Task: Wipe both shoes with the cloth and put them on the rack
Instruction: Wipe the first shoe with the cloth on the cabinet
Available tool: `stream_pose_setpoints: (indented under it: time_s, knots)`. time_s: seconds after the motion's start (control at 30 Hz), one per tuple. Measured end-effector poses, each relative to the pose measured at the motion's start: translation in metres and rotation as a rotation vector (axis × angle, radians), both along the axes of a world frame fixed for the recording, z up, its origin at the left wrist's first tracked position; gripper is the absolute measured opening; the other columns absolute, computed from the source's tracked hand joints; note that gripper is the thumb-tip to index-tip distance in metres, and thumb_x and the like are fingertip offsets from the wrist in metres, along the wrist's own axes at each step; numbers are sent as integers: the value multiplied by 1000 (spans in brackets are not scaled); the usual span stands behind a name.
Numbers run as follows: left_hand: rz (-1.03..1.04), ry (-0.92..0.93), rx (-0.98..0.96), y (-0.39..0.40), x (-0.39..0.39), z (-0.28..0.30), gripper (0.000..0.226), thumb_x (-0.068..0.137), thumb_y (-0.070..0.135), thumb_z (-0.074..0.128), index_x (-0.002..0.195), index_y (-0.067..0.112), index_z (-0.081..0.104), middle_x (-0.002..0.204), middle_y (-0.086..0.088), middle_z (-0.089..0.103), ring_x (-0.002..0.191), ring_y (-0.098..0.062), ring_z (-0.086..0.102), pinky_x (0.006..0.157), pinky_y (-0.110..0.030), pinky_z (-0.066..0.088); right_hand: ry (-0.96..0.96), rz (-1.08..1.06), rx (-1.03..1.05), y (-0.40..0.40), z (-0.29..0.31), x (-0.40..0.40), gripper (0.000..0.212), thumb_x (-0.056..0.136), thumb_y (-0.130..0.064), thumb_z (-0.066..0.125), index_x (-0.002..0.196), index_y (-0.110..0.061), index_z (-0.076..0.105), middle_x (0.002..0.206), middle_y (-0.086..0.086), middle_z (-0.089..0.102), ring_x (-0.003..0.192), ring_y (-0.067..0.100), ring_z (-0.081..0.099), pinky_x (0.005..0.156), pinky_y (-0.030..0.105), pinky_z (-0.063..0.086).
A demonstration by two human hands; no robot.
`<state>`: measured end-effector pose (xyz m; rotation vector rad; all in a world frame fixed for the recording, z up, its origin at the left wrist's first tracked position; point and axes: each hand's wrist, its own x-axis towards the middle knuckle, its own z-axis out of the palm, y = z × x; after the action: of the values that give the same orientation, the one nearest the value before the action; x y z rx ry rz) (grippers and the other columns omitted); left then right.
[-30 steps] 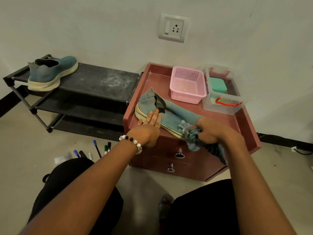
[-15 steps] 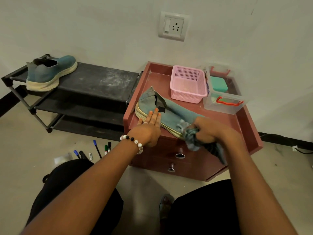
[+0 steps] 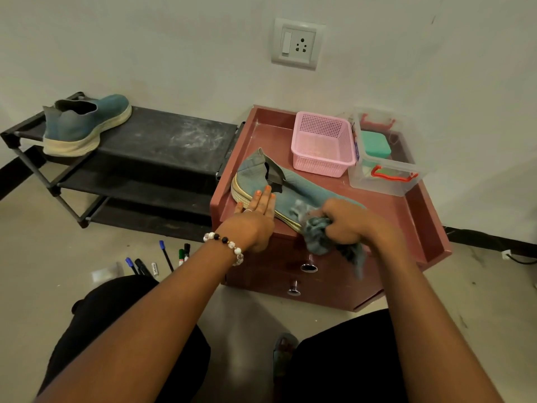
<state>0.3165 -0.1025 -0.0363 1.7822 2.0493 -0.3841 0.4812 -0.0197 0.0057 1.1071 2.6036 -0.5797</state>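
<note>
Cloth (image 3: 316, 234) sits bunched in our right hand (image 3: 345, 225), rubbing the shoe's (image 3: 290, 193) toe. Left of that grip, our flat left hand (image 3: 255, 216) pins the shoe on the surface (image 3: 386, 205). Far left, the other shoe (image 3: 84, 126) waits on the rack (image 3: 168, 141).

Both forearms are bare, with no sleeves showing; the left wrist wears a beaded bracelet (image 3: 225, 242) of white marbled beads mixed with a few black ones; the left hand (image 3: 252, 225) has orange-painted nails and a thin silver ring (image 3: 248, 210) on one finger; the right hand (image 3: 347, 222) shows no jewellery; both legs are covered in black clothing (image 3: 343, 359), filling the frame from 7 to 5 o'clock.
</note>
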Motion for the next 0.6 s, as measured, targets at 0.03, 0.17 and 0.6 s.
stream_pose_setpoints:
  time_s: [0.03,0.17,0.6]
  knots:
    - [0,-10,-1,0,-1,0,90,89,-4,43,144,8,-29,149,-7,-40,141,-24,-28,116,-45,-5,-29,-27,-6,-1,6,8,16,76,2,50,67,-9,58,64,1,56,63,15,52,62,27,43]
    - [2,-26,2,1,0,2,90,90,-3,44,144,6,-28,149,-9,-39,141,-25,-28,117,-44,-4,-68,26,57,-2,8,0,14,74,1,52,64,-9,54,63,3,54,65,19,51,54,24,38]
    - [0,2,2,-2,-1,3,90,87,-7,40,144,8,-29,148,-6,-40,142,-23,-27,117,-45,-4,-41,-48,-34,2,11,9,18,76,4,49,68,-8,60,68,8,60,65,20,55,55,26,42]
